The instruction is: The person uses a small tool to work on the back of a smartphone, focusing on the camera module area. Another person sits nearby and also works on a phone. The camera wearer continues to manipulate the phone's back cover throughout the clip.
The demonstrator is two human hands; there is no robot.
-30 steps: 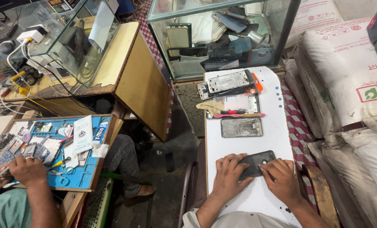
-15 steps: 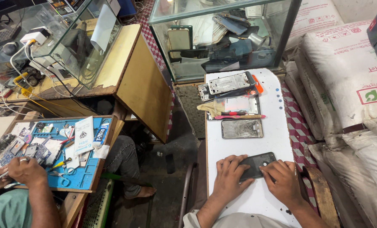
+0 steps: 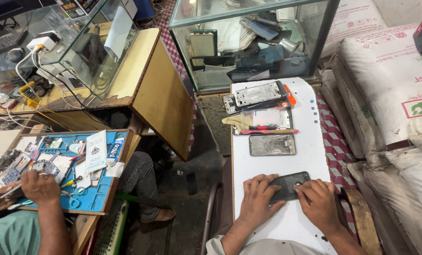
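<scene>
At the far left, a co-worker's hand is seen bent over a blue work mat strewn with small parts, well apart from the person's own hands. On the white table, the left hand is laid flat with its fingers spread and only lightly curled, pressed onto the left end of a dark phone body; nothing is enclosed in a full grasp. The phone body lies slanted on the table between the two hands, its left half covered by the left fingertips and its lower right edge met by the right hand, whose fingers are bent inward, the tips set against the phone's rim. Whether anything small is pinched under those right fingertips cannot be told. Just beyond the fingers, farther up the table, a bare phone frame is laid crosswise, and beyond that a red-handled tool and further opened phones are stacked before a glass case. Compared with the earlier frames, little is changed: the phone body has been kept in the same spot, the hands have stayed pressed on it, and only a slight shift of the fingers is noted.
</scene>
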